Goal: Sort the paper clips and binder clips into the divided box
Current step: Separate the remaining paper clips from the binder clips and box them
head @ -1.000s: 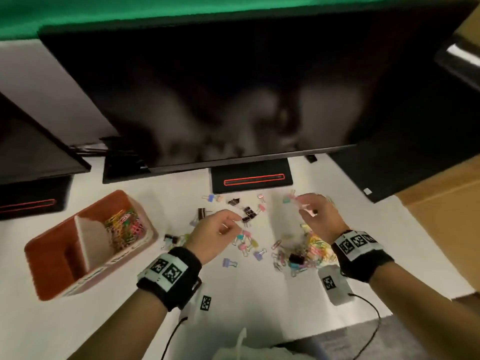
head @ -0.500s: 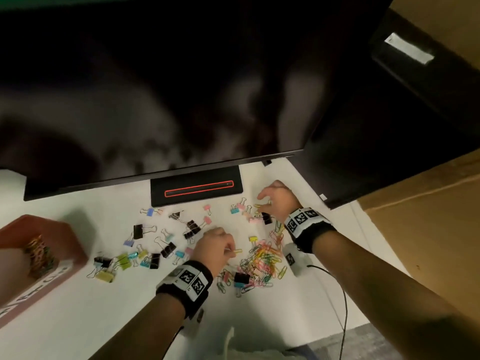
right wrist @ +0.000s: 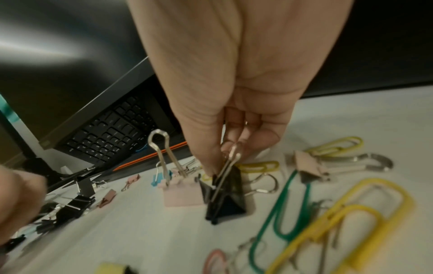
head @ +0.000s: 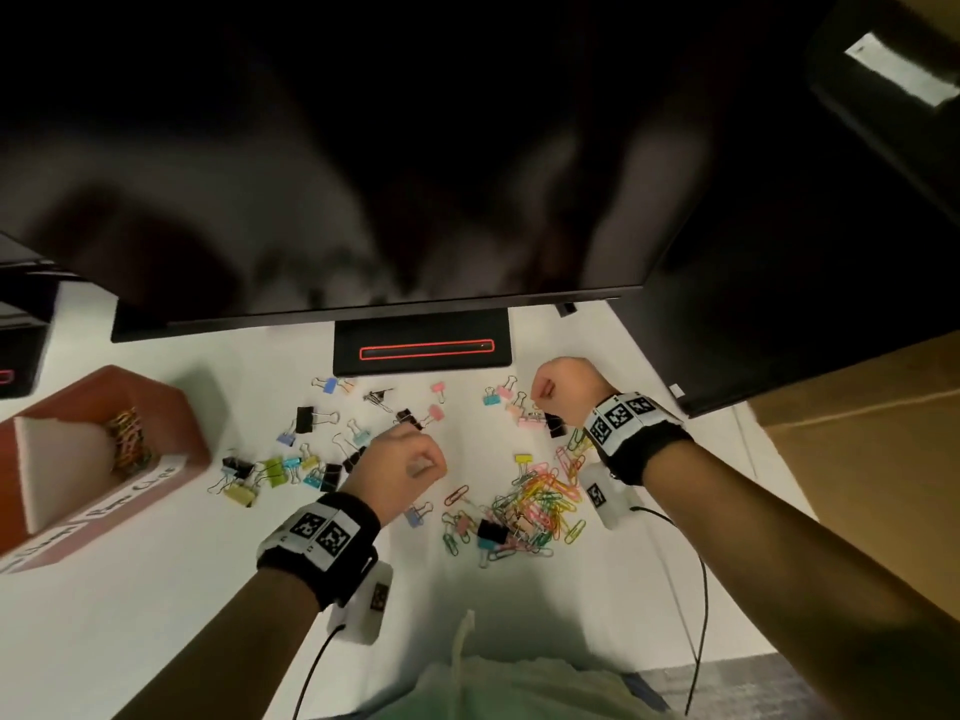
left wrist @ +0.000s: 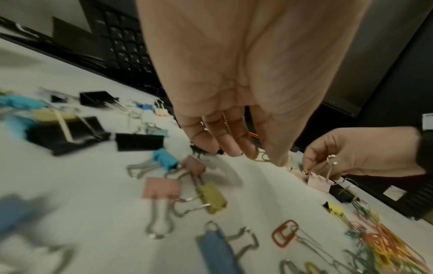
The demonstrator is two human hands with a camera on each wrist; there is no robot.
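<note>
black binder clip (right wrist: 226,199), steel handles

We see a white table (head: 156,615), scattered binder clips (head: 311,419), a heap of coloured paper clips (head: 540,498), a red divided box (head: 171,407), a black monitor base (head: 422,348)

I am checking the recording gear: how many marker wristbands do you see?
2. The left wristband is on the left wrist; the right wristband is on the right wrist, and the right hand pinches a black binder clip. None seems hidden.
</note>
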